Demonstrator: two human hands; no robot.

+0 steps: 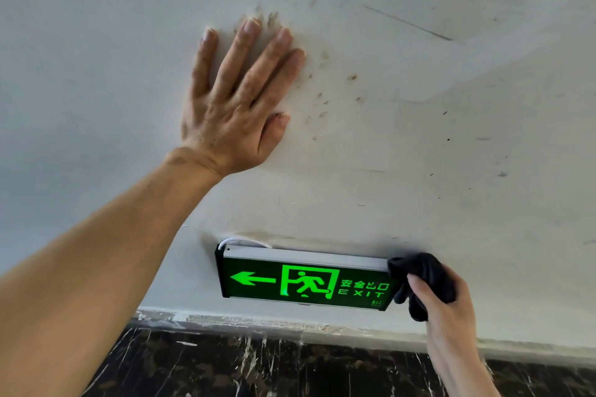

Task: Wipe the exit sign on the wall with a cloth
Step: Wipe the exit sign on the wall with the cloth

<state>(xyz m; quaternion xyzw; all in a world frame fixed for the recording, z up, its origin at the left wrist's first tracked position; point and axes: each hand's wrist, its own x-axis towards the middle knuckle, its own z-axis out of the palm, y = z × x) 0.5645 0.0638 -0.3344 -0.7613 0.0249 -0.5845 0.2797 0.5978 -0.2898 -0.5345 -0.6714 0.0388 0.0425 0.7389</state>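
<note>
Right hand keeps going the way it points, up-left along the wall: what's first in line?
Likely the exit sign: the right hand holds the dark cloth at its right end already. Contact depth unclear.

My left hand (233, 106) is raised, arm stretched out, palm pressed flat with fingers spread and thumb tucked alongside. My right hand (442, 303) sits lower, wrist bent upward, fingers curled closed in a grip, thumb on top.
</note>
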